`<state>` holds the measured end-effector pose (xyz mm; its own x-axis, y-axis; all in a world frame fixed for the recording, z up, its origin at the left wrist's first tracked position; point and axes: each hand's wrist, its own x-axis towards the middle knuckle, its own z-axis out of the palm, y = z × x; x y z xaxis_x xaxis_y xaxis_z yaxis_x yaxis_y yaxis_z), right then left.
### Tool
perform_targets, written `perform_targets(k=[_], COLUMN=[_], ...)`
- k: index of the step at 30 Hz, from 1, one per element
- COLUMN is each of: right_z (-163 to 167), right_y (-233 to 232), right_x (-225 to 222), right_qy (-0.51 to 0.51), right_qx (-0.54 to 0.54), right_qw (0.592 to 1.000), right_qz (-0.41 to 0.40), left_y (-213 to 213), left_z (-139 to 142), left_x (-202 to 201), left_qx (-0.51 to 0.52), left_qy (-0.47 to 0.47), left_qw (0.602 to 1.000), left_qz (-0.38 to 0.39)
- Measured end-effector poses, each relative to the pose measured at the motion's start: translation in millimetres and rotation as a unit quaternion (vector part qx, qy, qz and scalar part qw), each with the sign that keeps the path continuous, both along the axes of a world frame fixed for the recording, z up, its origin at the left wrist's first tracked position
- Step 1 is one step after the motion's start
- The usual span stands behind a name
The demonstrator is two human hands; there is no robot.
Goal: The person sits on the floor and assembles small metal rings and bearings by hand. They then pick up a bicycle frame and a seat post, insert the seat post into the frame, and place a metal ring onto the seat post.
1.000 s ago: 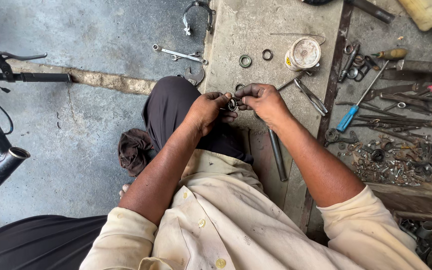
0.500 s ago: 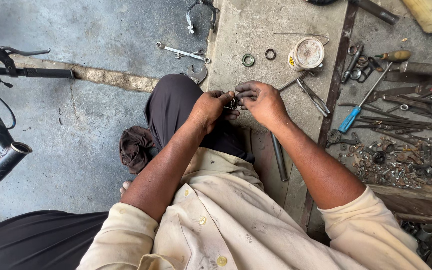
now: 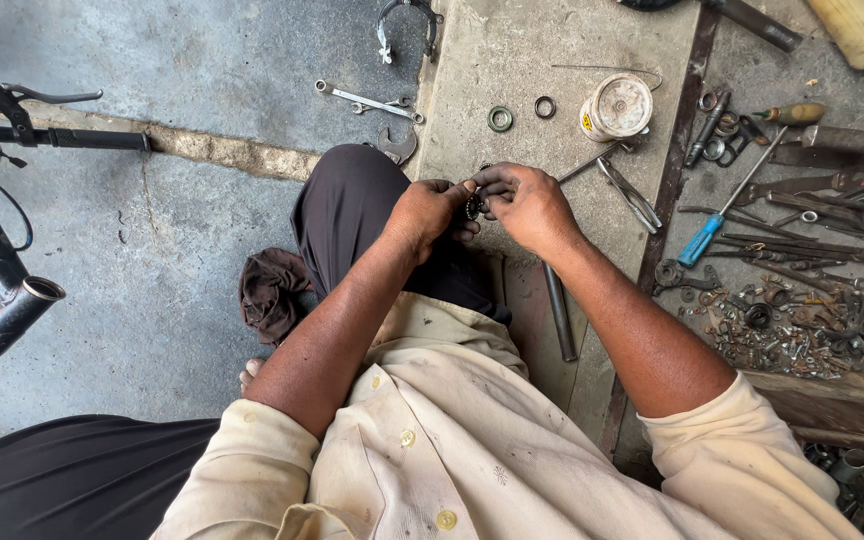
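Both hands, left hand [image 3: 430, 212] and right hand [image 3: 527, 203], pinch one small dark metal part [image 3: 473, 205] just below the green ring [image 3: 500, 119]; fitting seems underway, calling for fine fingertip turning.

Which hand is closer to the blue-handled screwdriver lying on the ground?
Right. The right hand is just to the left of the blue-handled screwdriver, which lies off to its side; the left hand sits farther away, beyond the right one.
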<state>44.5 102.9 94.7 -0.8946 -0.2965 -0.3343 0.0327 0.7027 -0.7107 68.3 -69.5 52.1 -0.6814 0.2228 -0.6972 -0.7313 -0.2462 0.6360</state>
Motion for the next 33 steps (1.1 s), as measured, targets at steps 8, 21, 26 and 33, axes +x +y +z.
perform_targets(k=[8,21,26,33], right_z=[-14,-11,-11,-30], right_y=[7,6,22,36], right_x=[0,5,0,9], right_qy=[-0.106,-0.131,-0.043,0.246], right_qx=[-0.138,-0.213,-0.076,0.269], right_qw=[0.982,0.96,0.992,0.896], right_qz=[-0.08,-0.126,-0.087,0.254], left_y=[-2,-4,-8,-6], left_z=[-4,-13,-11,-13], left_x=[0,1,3,7], left_qx=[0.016,0.058,0.099,0.153], left_qy=[0.003,0.009,-0.004,-0.018], left_qw=[1.0,0.998,0.994,0.984], left_qz=[0.006,0.025,0.055,0.087])
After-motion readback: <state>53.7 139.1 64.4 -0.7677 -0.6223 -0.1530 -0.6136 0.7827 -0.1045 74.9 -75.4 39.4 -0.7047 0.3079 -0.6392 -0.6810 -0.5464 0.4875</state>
